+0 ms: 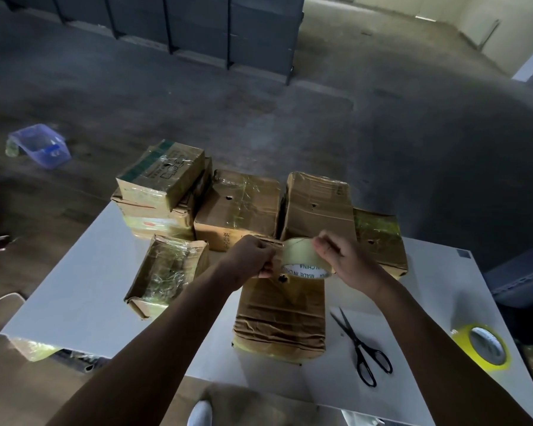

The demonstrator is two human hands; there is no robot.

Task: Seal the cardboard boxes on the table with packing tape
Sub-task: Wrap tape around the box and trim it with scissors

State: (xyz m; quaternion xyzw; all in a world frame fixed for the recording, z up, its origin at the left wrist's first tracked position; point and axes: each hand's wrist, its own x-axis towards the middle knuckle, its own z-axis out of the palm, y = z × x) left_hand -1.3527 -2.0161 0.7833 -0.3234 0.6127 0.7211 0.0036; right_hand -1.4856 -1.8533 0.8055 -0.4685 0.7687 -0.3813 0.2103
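A storeroom: bare concrete floor (259, 103), dark shelving (197, 26).

Tape roll: your left hand (250, 256) and right hand (345, 259) cover both flanks of the pale packing-tape roll (300, 256); its loose end cannot be told.
Front box: the far end of the crumpled brown cardboard box (279, 318) sits hidden behind your hands.
Stack: the lower taped cardboard carton (157, 219) lies mostly under the green-striped cardboard box (163, 173).
Shoe: a white shoe (200, 413), cropped by the bottom edge.
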